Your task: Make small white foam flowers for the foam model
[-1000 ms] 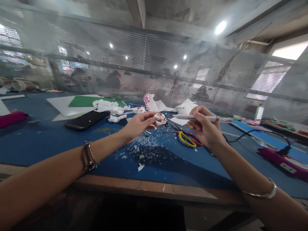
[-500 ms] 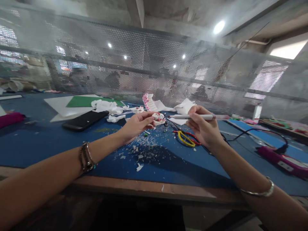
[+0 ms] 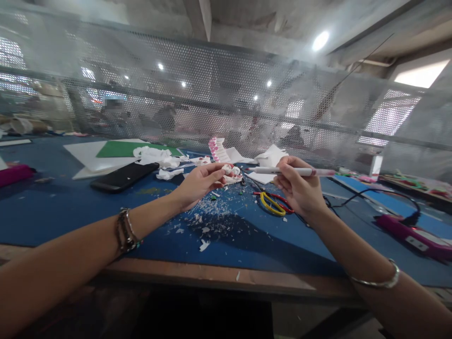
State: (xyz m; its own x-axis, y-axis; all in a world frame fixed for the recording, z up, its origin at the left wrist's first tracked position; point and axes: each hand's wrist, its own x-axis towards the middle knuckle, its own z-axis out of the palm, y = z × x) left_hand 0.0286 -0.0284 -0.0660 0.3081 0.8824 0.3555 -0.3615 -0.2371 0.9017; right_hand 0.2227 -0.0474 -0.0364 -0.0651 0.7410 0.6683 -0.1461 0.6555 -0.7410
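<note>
My left hand (image 3: 201, 183) has a small white bit (image 3: 228, 168), with a little red on it, pinched between thumb and fingers. It is out in front of me, over the table (image 3: 81, 221). I can't tell if the white and red stuff just past it is part of it. My right hand (image 3: 300, 186) holds a pen (image 3: 261, 170) by its middle. The dark red tip points at the white bit, and there is a gap between them.

I think the bit is soft, so a light pinch is best, or it may squash. My fingertips should stay off the side that faces the pen. The pen could wobble, held that far from its tip, so a hold nearer the tip would help. Small, slow moves look best to me.

There is room between my hands, above the scraps (image 3: 215, 214). Down low it is tighter. The scissors (image 3: 273, 213) lie just beside my right hand, so if I dip it I could bump them. White paper (image 3: 270, 155) is behind the pen. The phone (image 3: 122, 178) is well to the left. The wood edge (image 3: 197, 272) is on my side, under my arms.
</note>
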